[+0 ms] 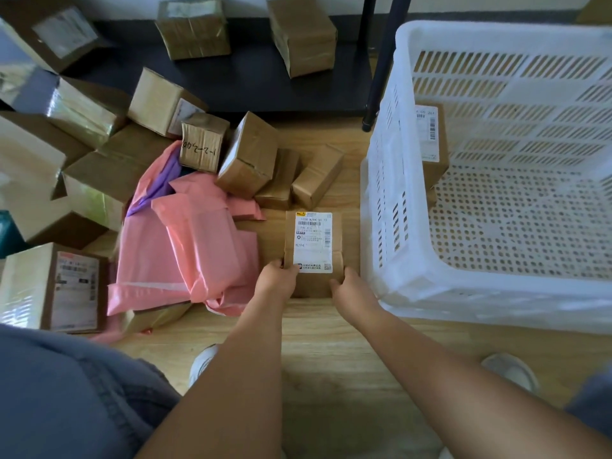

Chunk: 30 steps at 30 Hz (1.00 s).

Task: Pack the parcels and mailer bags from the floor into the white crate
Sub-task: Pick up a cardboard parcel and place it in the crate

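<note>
At the far left, a heap of brown cardboard boxes point(82, 154) is seen on the wooden floor point(331, 332). One of them, a box with a printed label point(71, 289), is placed closest to the person. Just beside this heap, several pink mailer bags point(185, 253) are piled over each other, and a purple mailer bag point(155, 183) is partly covered by them. A small box with handwritten numbers point(202, 145) is laid on the far edge of the bags. More small boxes point(281, 173) are grouped to the right of it. Further back, two taped boxes point(193, 28) are kept on a dark low shelf point(231, 81).

In the middle, a flat brown parcel with a white label point(313, 241) is held at its near end by both hands. Its left near corner is gripped by the left hand point(276, 279), with the fingers curled around the edge. Its right near corner is gripped in the same way by the right hand point(352, 289). The parcel is located just beside the left wall of the white crate point(384, 200), outside of it. Whether it is lifted or touches the floor cannot be told.

At the right, one labelled parcel point(438, 167) is seen inside the crate, upright against the left wall.
</note>
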{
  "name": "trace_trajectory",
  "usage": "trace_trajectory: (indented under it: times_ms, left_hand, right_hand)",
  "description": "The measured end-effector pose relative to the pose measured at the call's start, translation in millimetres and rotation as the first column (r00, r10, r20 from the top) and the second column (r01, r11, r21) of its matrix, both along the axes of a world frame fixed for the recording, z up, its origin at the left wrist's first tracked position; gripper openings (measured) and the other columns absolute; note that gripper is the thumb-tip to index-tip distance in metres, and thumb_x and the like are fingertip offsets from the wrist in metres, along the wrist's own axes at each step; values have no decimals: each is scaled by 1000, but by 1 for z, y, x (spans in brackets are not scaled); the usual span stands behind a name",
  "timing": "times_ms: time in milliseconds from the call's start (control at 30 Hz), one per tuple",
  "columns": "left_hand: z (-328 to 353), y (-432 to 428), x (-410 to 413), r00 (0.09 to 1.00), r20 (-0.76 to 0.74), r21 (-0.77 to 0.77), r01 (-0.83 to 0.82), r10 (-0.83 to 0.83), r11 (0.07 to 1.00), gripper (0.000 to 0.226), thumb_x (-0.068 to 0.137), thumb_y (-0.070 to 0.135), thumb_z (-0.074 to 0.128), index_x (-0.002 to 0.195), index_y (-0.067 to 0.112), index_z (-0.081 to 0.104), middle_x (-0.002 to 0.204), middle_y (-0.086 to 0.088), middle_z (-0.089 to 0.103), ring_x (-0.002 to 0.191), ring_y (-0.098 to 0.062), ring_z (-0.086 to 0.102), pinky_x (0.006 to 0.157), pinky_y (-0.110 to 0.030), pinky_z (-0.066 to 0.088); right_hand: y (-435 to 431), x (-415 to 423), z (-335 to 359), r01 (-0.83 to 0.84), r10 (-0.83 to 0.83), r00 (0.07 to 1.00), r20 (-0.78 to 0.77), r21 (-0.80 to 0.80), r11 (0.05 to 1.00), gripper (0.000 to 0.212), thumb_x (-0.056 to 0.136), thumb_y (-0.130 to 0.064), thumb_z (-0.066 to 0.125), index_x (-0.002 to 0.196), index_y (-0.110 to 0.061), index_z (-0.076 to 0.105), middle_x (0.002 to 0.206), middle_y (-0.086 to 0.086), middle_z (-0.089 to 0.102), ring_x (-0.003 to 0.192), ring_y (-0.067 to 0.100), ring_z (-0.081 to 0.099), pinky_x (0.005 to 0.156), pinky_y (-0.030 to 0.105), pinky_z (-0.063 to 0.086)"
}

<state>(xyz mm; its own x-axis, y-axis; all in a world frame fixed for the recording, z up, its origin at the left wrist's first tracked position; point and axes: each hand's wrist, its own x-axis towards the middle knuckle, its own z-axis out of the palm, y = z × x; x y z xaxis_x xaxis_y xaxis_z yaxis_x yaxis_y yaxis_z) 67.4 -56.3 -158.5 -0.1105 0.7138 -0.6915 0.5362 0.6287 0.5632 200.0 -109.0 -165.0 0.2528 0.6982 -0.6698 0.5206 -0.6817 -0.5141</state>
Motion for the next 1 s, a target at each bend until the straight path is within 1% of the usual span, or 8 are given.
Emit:
trace_trajectory:
  times_ms: [167, 233, 367, 500, 633, 733, 867, 1000]
  left_hand:
    - [18, 4, -8, 997, 22, 94, -71, 69, 993, 35, 90, 28, 60, 123, 17, 62, 105, 2, 63, 91, -17, 56, 77, -27, 43]
    - [28, 8, -9, 996, 29, 139, -93, 90, 986, 34, 89, 27, 60, 121, 18, 63, 101, 3, 63, 91, -17, 57, 77, -27, 44]
    - [64, 8, -17, 988, 50, 242, -157, 149, 958, 37, 85, 27, 61, 120, 17, 61, 104, 2, 65, 96, -20, 60, 90, -34, 50]
    - [107, 9, -21, 971, 136, 351, -233, 197, 907, 38, 84, 24, 63, 121, 16, 59, 103, 4, 64, 92, -15, 57, 80, -27, 45]
    - [159, 6, -19, 950, 241, 459, -291, 198, 839, 37, 85, 26, 64, 121, 24, 58, 95, 10, 63, 92, -13, 60, 65, -23, 53]
    - [198, 4, -13, 942, 289, 539, -310, 174, 784, 37, 87, 33, 63, 122, 29, 55, 104, 10, 62, 88, -8, 60, 69, -28, 58]
    - [244, 6, 6, 940, 326, 637, -299, 103, 711, 40, 88, 37, 63, 125, 27, 54, 110, 9, 63, 91, -6, 59, 80, -28, 52]
    - [276, 5, 41, 951, 307, 696, -201, -33, 689, 48, 90, 40, 62, 134, 26, 49, 116, 9, 61, 101, -9, 59, 82, -26, 51]
  right_hand:
    - [5, -5, 17, 34, -31, 999, -37, 80, 996, 29, 99, -28, 41, 120, -9, 47, 103, 10, 60, 78, 22, 54, 57, 30, 37]
    - [9, -8, 25, 67, -61, 996, -58, 99, 993, 28, 99, -29, 41, 119, -9, 48, 103, 10, 60, 77, 23, 56, 53, 29, 37]
    - [11, -26, 55, 127, -118, 991, -69, 155, 980, 38, 96, -34, 44, 128, -12, 45, 120, 11, 58, 101, 31, 60, 75, 36, 46]
    - [11, -39, 88, 183, -154, 980, -126, 261, 948, 42, 95, -33, 47, 132, -14, 44, 126, 11, 57, 109, 31, 59, 91, 44, 50]
    - [11, -36, 134, 190, -129, 977, -173, 407, 893, 38, 98, -32, 47, 132, -16, 42, 124, 6, 57, 98, 26, 61, 77, 37, 50]
    - [15, -26, 175, 164, -100, 984, -149, 521, 838, 37, 98, -34, 46, 131, -18, 43, 124, 7, 55, 94, 25, 62, 70, 35, 50]
    - [18, 3, 232, 158, -59, 983, -175, 626, 764, 40, 96, -40, 50, 130, -20, 44, 121, -1, 57, 84, 11, 59, 60, 19, 45]
    - [20, 52, 280, 207, -91, 975, -203, 674, 709, 47, 90, -48, 55, 130, -24, 48, 108, -8, 61, 84, 4, 56, 65, 26, 43]
